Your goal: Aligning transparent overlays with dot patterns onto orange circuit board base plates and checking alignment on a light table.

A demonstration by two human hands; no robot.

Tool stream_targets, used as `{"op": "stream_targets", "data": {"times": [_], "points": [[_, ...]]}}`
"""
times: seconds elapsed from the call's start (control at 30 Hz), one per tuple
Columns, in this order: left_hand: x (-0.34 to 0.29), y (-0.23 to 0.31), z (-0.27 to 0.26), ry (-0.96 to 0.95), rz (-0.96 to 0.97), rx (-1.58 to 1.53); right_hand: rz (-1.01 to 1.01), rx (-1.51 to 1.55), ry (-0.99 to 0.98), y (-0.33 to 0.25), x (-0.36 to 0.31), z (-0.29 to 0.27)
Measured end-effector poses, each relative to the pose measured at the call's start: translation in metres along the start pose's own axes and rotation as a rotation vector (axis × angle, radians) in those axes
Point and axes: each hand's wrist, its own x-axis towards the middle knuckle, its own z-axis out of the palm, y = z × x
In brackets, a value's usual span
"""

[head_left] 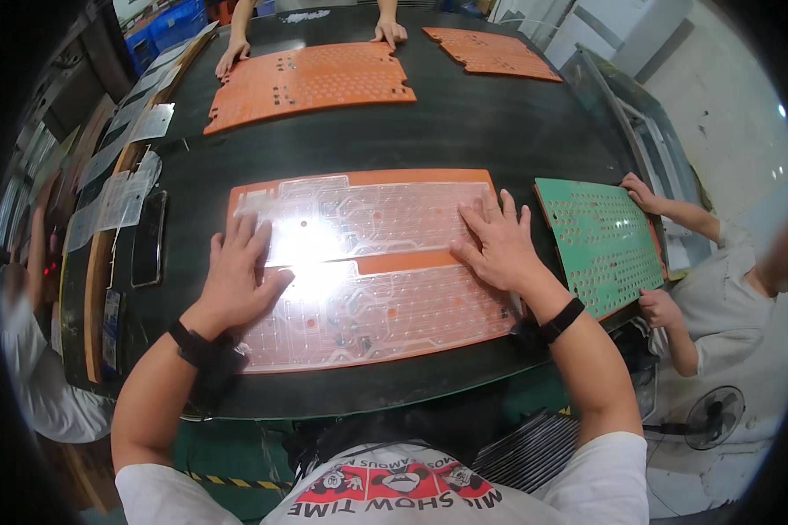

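Observation:
In front of me an orange board (416,262) lies on the dark table, carrying two clear plastic sheets printed with fine circuit lines. The upper clear sheet (394,219) and the lower clear sheet (394,311) lie one beyond the other. My left hand (241,276) rests with spread fingers over the left edges of the sheets. On the right, my right hand (503,243) lies flat, fingers apart, on the upper sheet's right end. Neither hand grips anything. Glare whitens the sheets near my left hand.
Across the table another person's hands touch an orange perforated board (315,79). A similar orange board (495,52) lies far right. At right, someone holds a green perforated board (600,245). A phone (149,241) and a wooden rail (98,297) are at left, near loose clear sheets (123,201).

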Motion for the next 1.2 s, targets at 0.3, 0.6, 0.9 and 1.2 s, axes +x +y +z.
{"op": "stream_targets", "data": {"times": [0.3, 0.6, 0.9, 1.2], "points": [[-0.008, 0.048, 0.000, -0.178, -0.055, -0.043, 0.051, 0.046, 0.037, 0.018, -0.012, -0.013], [-0.012, 0.059, 0.006, -0.127, -0.005, 0.112, -0.696, 0.211, -0.064, -0.080, 0.021, 0.022], [0.078, 0.144, 0.048, -0.134, 0.339, -0.172, 0.009, -0.008, 0.095, 0.037, 0.006, 0.024], [0.098, 0.119, 0.052, -0.126, 0.289, -0.046, 0.002, 0.034, 0.074, 0.037, 0.004, 0.019]]}}
